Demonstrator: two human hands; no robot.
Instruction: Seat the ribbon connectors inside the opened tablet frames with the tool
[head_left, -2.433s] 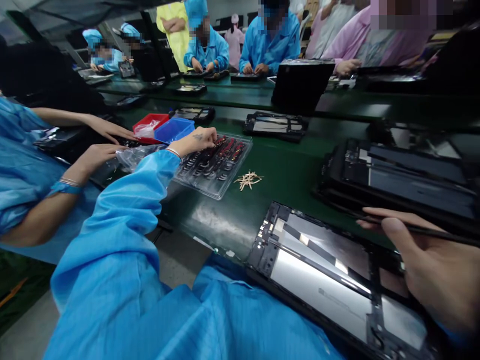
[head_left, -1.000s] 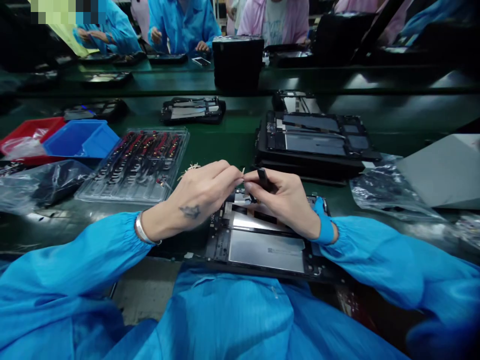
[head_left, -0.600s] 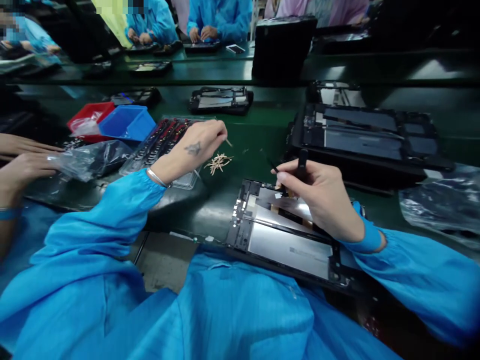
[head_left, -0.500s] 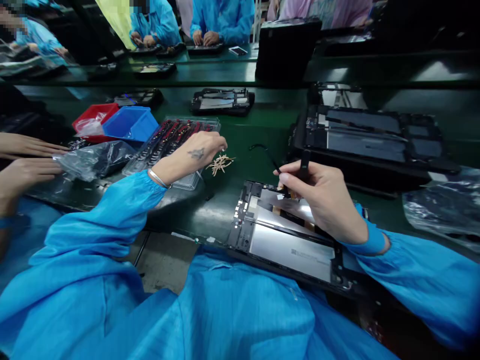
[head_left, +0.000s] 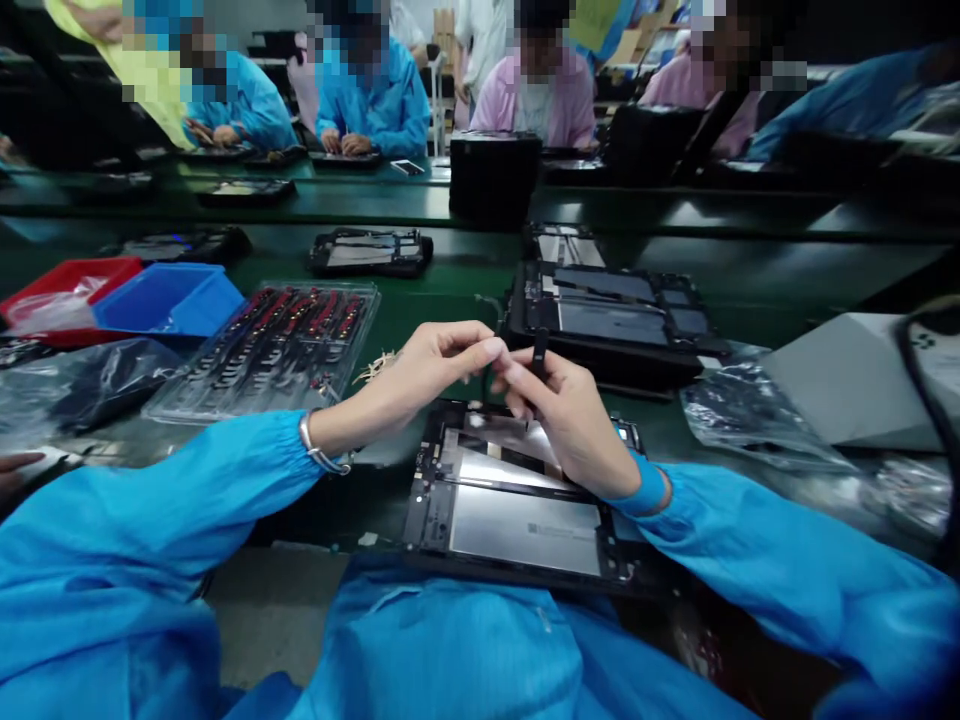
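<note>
My left hand [head_left: 457,360] has thumb and finger pinched together above the open tablet; anything between them is too small to make out. Its fingertips meet those of my right hand [head_left: 559,405]. Closed in my right hand is a slim black flat-ended tool [head_left: 540,348], its end sticking up past the fingers and its lower part hidden. A thin dark cable [head_left: 489,312] shows just beyond the fingertips. Below both hands lies the opened tablet [head_left: 525,525], with silver panels and dark boards in a black frame at the bench's near edge.
A clear tray [head_left: 262,345] of small circuit boards stands left, beside blue [head_left: 169,300] and red [head_left: 67,290] bins. Thin tan strips [head_left: 377,367] lie near my left wrist. Stacked opened tablets [head_left: 615,315] and a plastic bag [head_left: 757,415] are right. Co-workers sit across the bench.
My left hand has moved from the tan strips by the tray to meet my right fingertips above the tablet. The head view has turned right and up.
</note>
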